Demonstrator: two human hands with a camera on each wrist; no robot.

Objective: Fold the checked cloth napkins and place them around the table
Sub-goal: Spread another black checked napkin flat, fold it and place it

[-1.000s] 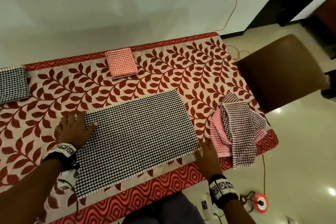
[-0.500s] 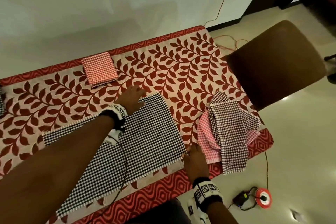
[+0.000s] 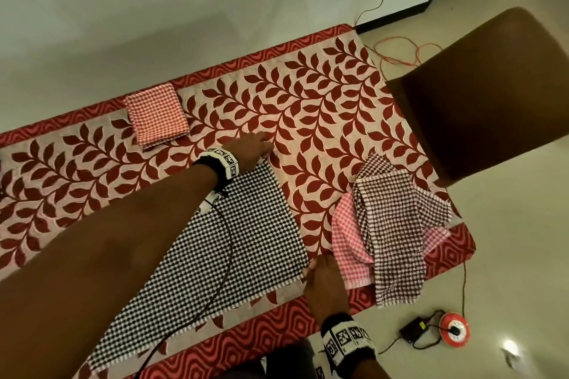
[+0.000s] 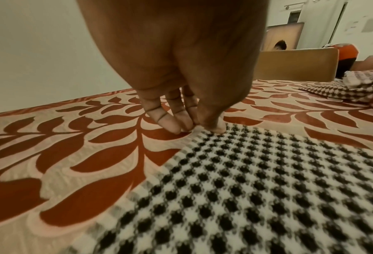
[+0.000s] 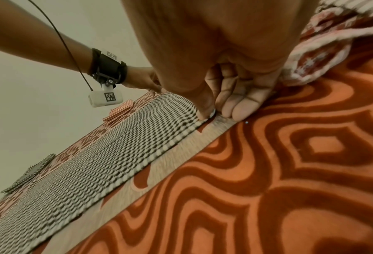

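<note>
The black-and-white checked napkin [image 3: 246,224] lies flat, folded to a long strip, along the near side of the worktop [image 3: 308,95]; a second ago the left hand [image 3: 251,149] pressed its far-left end, and it has since crossed over to the far right corner, thumb and fingertips [image 4: 174,125] closing on that corner. The right hand [image 3: 323,280] still pinches the near right corner between thumb and fingers [image 5: 238,110]. With both right corners held, the next fold leftward looks ready
</note>
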